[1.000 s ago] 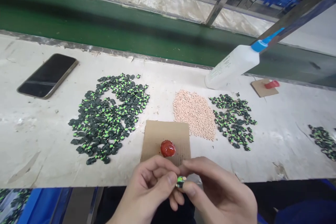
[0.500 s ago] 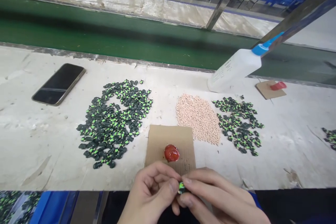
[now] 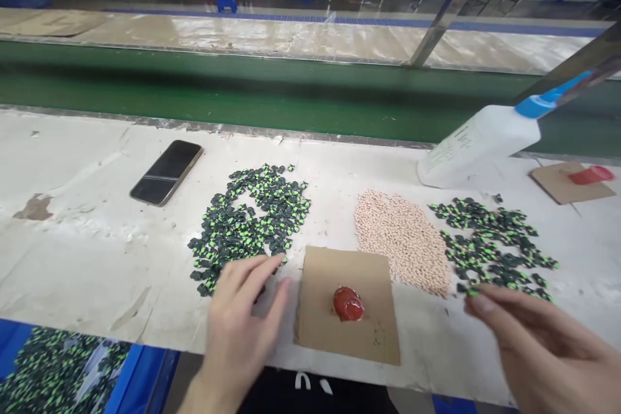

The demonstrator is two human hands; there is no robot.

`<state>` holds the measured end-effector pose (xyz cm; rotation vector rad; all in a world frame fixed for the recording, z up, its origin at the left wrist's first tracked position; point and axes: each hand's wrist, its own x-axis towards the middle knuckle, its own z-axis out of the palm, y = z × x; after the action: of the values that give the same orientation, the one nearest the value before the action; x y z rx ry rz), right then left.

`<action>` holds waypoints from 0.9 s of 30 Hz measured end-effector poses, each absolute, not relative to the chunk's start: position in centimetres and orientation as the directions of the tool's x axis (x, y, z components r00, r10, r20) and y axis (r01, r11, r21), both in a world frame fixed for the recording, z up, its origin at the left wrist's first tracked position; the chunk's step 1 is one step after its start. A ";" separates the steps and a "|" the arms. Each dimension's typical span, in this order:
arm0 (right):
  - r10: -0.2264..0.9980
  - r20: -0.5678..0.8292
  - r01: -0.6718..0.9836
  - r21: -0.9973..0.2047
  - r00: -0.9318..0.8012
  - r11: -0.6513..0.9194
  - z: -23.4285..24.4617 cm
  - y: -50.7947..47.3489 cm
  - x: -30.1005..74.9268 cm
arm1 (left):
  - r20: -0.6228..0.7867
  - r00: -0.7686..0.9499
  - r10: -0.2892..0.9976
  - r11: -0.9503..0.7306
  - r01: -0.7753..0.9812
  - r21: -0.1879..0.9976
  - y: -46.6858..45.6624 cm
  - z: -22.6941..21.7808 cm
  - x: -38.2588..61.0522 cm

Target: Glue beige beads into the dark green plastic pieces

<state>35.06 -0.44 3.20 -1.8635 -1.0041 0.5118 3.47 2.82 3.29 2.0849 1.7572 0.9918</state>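
Note:
My left hand (image 3: 240,317) reaches over the near edge of the left pile of small black-and-green pieces (image 3: 242,226). Its thumb and forefinger are apart, with nothing visible between them. My right hand (image 3: 543,336) is at the near side of the right pile of similar pieces (image 3: 490,239). Thumb and forefinger pinch one small black-and-green piece (image 3: 469,290) there. Between the hands lies a cardboard square (image 3: 349,346) with a glossy red blob (image 3: 348,304) on it. A heap of tiny pinkish beads (image 3: 400,239) spreads just beyond the cardboard.
A phone (image 3: 167,173) lies on the table at the left. A white bottle with a blue nozzle (image 3: 478,145) leans at the back right. Beyond it is a small cardboard scrap (image 3: 563,186) with a red cap (image 3: 590,174). Below the table edge, a blue bin (image 3: 138,375) holds many more pieces.
My hands have parted from the piece they held together before me. The left went to the left pile, the right to the right pile with a piece. The view has shifted left.

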 end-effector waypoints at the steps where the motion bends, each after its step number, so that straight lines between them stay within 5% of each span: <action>1: 0.753 0.110 0.506 -0.802 0.648 -0.318 3.0 0.1 36.4 | 0.375 0.081 0.923 -0.278 0.816 0.507 3.4 3.0 2.4; 6: 0.736 0.323 0.744 -0.566 0.596 -0.355 2.6 2.8 40.0 | 0.422 0.267 0.867 -0.428 0.832 0.352 4.8 2.0 0.0; 13: 0.842 0.446 0.890 -0.448 0.304 -0.084 2.3 4.6 37.4 | 0.439 0.509 0.740 -0.592 0.803 0.069 6.1 0.4 -1.5; 16: 0.910 0.395 0.898 -0.434 0.123 0.067 2.6 5.4 34.9 | 0.447 0.450 0.773 -0.579 0.789 0.208 6.1 1.0 -1.7; 22: 0.947 0.320 0.888 -0.436 0.005 0.143 2.5 7.2 32.5 | 0.214 0.017 0.977 -0.179 0.617 0.766 5.0 4.0 -0.5; 27: 0.951 0.306 0.854 -0.506 0.047 0.120 2.6 7.7 32.1 | 0.126 -0.161 0.979 -0.052 0.398 0.916 4.5 5.0 1.6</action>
<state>32.09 7.67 2.60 -1.7471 -1.8190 0.2142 1.63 4.48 4.96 1.4834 1.6048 1.2000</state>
